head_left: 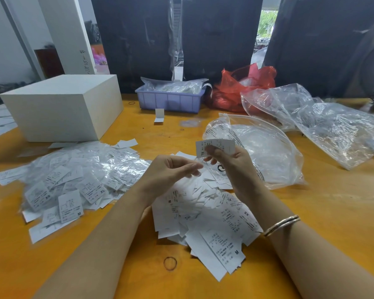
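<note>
The right hand (231,167) pinches a white XL label (216,145) between thumb and fingers, just beyond the left hand (171,171), whose fingers curl loosely toward it; whether they hold anything is hard to tell. A heap of loose labels (203,214) lies under both hands, bagged labels (73,180) left of the left hand, a clear bag (270,152) behind the right.

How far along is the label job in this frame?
Looks done: a big heap of labels in clear film lies at the left. In hand: the right hand pinches one XL label; the left hand is beside it, fingers curled, its contents unclear. Left: a sizeable pile of loose labels lies under both hands.
</note>
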A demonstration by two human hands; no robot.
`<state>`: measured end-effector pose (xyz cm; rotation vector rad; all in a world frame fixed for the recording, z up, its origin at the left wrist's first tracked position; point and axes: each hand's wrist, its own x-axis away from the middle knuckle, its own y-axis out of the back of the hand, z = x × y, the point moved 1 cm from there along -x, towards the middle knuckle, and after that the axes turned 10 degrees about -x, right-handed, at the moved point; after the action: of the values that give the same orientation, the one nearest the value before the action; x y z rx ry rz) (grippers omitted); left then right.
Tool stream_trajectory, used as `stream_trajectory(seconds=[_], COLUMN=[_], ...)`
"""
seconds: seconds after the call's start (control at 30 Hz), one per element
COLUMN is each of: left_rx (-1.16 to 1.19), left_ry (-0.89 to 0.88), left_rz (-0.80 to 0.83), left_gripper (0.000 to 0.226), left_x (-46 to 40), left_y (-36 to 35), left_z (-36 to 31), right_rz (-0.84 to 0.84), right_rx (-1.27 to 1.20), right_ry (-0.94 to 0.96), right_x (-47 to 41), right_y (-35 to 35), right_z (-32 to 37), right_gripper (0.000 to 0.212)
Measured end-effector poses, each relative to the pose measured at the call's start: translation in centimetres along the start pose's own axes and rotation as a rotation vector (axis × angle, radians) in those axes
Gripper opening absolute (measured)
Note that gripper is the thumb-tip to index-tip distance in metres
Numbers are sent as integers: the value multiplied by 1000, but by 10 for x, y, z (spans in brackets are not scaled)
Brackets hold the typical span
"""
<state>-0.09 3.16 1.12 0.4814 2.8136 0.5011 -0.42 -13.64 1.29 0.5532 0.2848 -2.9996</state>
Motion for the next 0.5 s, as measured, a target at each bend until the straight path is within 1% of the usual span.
stream_trajectory(seconds=[0.1, 0.2, 0.37, 0.43, 0.5], left_rx=[4, 8, 4, 21, 19], left_ry=[6, 17, 0, -19, -50], left_rz=[-1, -10, -39, -76, -127], left_gripper=[15, 18, 16, 10, 7], left_x=[0, -2, -3, -4, -4], left_y=[0, 0, 1, 1, 2], left_z=[2, 3, 7, 8, 8], right_rz=[21, 47, 84, 57, -13], right_rx=[20, 40, 50, 71, 51], right_ry=[-23, -45, -44, -35, -4], right_x=[0, 0, -1, -1, -2], right_y=[0, 2, 3, 4, 7], right_z=[-1, -3, -2, -2, -2], right_gripper=[19, 5, 5, 6, 5])
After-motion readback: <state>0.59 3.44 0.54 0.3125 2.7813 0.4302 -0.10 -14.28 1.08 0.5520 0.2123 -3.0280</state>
